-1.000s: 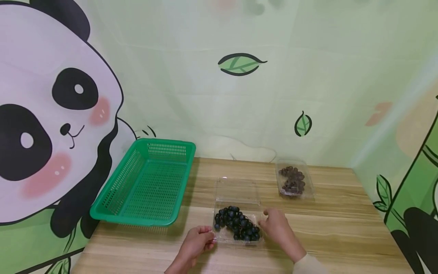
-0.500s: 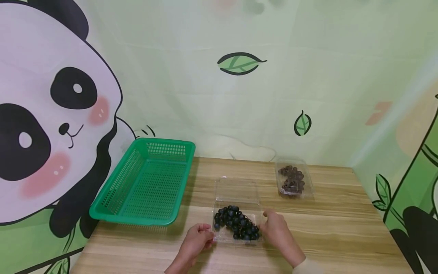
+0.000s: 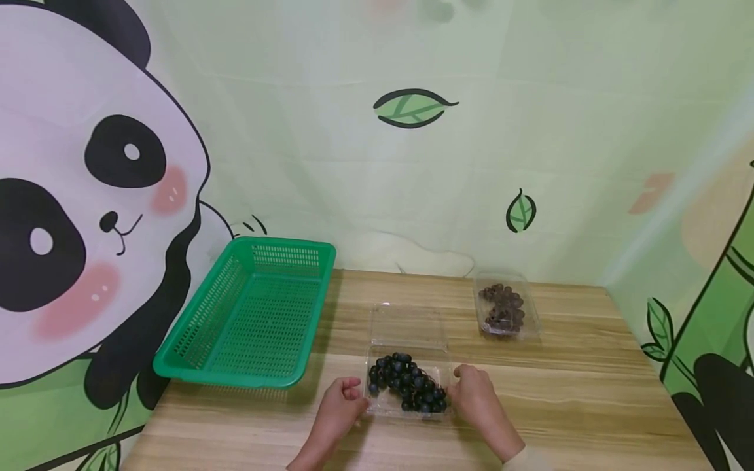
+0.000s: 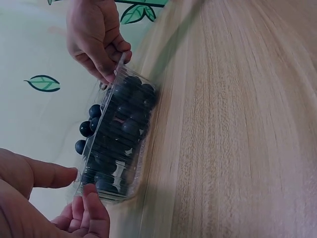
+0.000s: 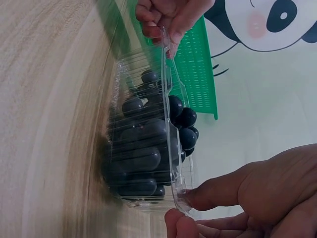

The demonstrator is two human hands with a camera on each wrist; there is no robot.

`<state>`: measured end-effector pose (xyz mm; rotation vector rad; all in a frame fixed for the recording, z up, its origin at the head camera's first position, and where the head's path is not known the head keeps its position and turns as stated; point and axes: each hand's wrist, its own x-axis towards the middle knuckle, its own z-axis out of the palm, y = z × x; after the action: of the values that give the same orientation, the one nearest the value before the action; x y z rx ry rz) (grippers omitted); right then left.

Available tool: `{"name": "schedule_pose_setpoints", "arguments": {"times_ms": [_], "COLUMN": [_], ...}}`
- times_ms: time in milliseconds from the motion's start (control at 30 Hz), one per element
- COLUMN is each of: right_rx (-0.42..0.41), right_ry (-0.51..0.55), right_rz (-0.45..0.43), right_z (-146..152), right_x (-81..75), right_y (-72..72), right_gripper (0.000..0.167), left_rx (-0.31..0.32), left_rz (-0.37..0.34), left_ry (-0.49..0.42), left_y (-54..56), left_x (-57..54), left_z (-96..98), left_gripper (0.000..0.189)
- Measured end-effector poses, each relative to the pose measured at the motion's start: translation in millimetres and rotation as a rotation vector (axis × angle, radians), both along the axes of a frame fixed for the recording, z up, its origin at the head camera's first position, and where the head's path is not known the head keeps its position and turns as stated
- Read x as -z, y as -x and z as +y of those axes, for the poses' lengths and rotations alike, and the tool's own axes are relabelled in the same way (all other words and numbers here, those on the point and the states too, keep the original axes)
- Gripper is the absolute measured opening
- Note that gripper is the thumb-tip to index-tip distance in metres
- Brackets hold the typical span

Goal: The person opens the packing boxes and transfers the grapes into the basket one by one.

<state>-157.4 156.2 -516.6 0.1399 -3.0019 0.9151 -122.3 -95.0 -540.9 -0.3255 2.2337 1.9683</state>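
Note:
A clear plastic clamshell box [image 3: 389, 403] sits on the table with its lid [image 3: 408, 326] folded back flat, away from the person. Inside lies a bunch of dark grapes [image 3: 412, 383], some rising above the rim in both wrist views. My left hand [image 3: 338, 413] pinches the box's left rim between thumb [image 4: 54, 176] and fingers. At the opposite end, my right hand [image 3: 478, 399] pinches the rim lip, its thumb [image 5: 215, 193] on one side and fingertips on the other.
A green perforated plastic basket [image 3: 235, 379] stands at the left. Farther back on the right is another clear box [image 3: 532, 315] holding reddish-brown grapes [image 3: 503, 309]. Behind the wooden table [image 3: 565, 392] hangs a backdrop [image 3: 330, 131] printed with a panda and leaves.
The right hand has come in closer against the right rim. The left fingers have shifted slightly at the left rim. The box and its grapes stay in place.

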Motion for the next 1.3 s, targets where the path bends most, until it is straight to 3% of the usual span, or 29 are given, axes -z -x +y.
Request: {"name": "schedule_pose_setpoints", "arguments": {"times_ms": [267,500,633,767,900,1300], "right_rx": [0.008,0.014,0.018,0.020,0.020,0.024], "right_ry": [-0.005,0.012,0.022,0.032,0.027,0.002], "right_rz": [0.015,0.012,0.011,0.002,0.013,0.006], "right_z": [0,2,2,2,2,3], "right_x": [3.3,5.5,5.3,5.4,5.6,5.8], "right_y": [0.0,1.3,0.8,0.7,0.8,0.6], "right_gripper": [0.018,0.015,0.016,0.016,0.014,0.012], "left_rx": [0.026,0.021,0.030,0.056,0.091,0.256], "left_rz": [0.076,0.176,0.195,0.206,0.279,0.346], "left_ry": [0.192,0.466,0.557,0.598,0.637,0.630], "left_y": [3.2,2.0,1.1,0.7,1.4,15.3], "left_x": [-2.5,-8.8,-12.5,-16.6,-22.0,-41.8], "left_z": [0.5,10.6,17.3,22.5,26.2,40.0], "left_gripper": [0.048,0.052,0.057,0.061,0.058,0.049]}}
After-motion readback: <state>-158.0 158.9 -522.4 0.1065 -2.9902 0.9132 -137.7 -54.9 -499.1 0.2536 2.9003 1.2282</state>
